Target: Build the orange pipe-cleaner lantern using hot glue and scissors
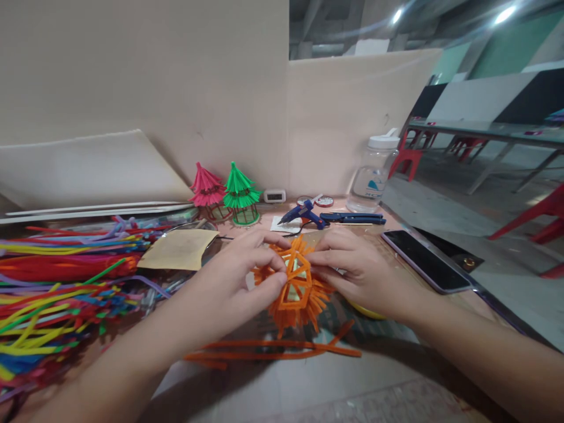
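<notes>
An orange pipe-cleaner piece (296, 294) with a framed middle and fringed edges is held up between both hands, over the table's middle. My left hand (251, 273) pinches its left side between thumb and fingers. On the right side, my right hand (346, 264) has its bent fingers closed on the fringe; the thumb is mostly hidden. Loose orange strips (282, 351) lie on the table just below the piece. Behind the hands rests a blue glue gun (305, 214).
Colourful pipe cleaners (53, 311) are heaped at left, near a yellowish sheet (178, 249). Small pink (206, 187) and green (241, 191) roofed models stand at the back. A water bottle (370, 176), dark-blue pliers (356, 218) and a phone (425, 260) are at right.
</notes>
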Demonstrator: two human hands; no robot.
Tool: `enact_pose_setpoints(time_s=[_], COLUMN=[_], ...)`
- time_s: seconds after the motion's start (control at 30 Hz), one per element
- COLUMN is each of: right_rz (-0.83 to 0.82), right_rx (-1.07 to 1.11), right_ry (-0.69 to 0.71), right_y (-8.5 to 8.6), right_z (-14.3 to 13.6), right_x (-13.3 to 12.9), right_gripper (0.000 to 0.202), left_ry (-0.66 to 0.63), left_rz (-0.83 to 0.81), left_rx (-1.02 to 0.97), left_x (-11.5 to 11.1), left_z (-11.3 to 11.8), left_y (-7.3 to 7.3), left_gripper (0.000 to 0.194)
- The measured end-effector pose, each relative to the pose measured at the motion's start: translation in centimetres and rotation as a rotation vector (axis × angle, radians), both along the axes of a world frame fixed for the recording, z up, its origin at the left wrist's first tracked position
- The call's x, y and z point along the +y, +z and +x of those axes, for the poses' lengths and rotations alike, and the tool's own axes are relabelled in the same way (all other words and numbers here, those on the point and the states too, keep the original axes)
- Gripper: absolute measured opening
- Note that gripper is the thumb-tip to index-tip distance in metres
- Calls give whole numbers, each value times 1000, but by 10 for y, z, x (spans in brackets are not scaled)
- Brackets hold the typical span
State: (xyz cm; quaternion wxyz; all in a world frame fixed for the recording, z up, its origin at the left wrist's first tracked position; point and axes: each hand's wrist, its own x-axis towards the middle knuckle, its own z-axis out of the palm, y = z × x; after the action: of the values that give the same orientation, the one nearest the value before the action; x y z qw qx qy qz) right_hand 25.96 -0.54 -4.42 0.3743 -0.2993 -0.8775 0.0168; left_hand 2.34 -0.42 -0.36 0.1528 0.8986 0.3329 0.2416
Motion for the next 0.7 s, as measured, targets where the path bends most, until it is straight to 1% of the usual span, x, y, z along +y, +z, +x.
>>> enact_pose_setpoints(time_s=[0.1, 0.17, 0.23, 0.3, 0.37, 0.43, 0.47, 0.57, 0.7], right_rz=[5, -5, -19, -27, -31, -31, -27, -22, -20], right_rx=[-6, -10, 5, 34, 57, 72, 79, 87, 92], right_ry=[2, -5, -10, -18, -24, -22, -15, -3, 2], right_y=[0, -1, -2, -5, -7, -9, -10, -10, -9], right_z=[0, 1, 1, 2, 3, 3, 3, 3, 2], right_x=[0, 1, 3, 6, 9, 10, 11, 10, 10], right_gripper=[17, 17, 18, 18, 17, 16, 15, 14, 13], left_ry=[-9, -17, 0, 49, 114, 176, 209, 302, 361], left_rz=[-3, 24, 112, 221, 277, 278, 276, 278, 232], left_rx=[-2, -3, -3, -6, -27, -86, -118, -163, -100], left_x=[1, 1, 0, -1, -3, -5, -6, -7, -5], left_z=[-1, -4, -7, -11, -15, -17, -17, -16, -16], left_y=[-2, -1, 1, 6, 11, 16, 18, 22, 21], left_gripper=[20, 20, 23, 27, 24, 17, 17, 32, 40])
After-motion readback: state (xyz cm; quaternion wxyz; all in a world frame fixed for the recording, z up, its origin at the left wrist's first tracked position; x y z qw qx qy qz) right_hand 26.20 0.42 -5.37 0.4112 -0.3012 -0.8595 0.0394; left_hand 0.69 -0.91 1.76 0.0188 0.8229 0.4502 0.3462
